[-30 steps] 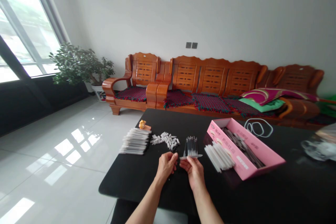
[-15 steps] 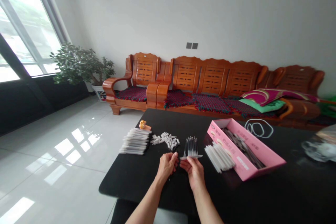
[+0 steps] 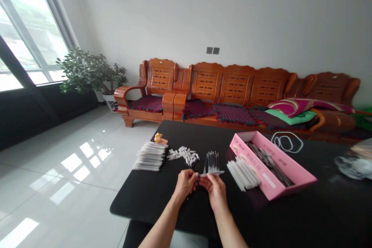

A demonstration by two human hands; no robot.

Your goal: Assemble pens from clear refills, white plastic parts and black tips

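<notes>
My right hand [image 3: 215,188] pinches a clear pen barrel [image 3: 213,173] held level over the black table [image 3: 290,217]. My left hand [image 3: 186,183] is closed with its fingertips at the barrel's left end; what it holds is too small to make out. Just beyond the hands lie a bunch of clear barrels [image 3: 211,161] and a scatter of small white caps [image 3: 184,154]. A stack of white pens [image 3: 150,156] lies further left.
A pink box [image 3: 290,174] with dark refills stands to the right, a row of white tubes [image 3: 243,173] against its near side. White loops [image 3: 287,142] lie behind it, a small orange figure [image 3: 158,138] at the table's left. A wooden sofa [image 3: 232,93] stands beyond.
My left hand has closed in on the left end of the barrel; the right hand has barely moved.
</notes>
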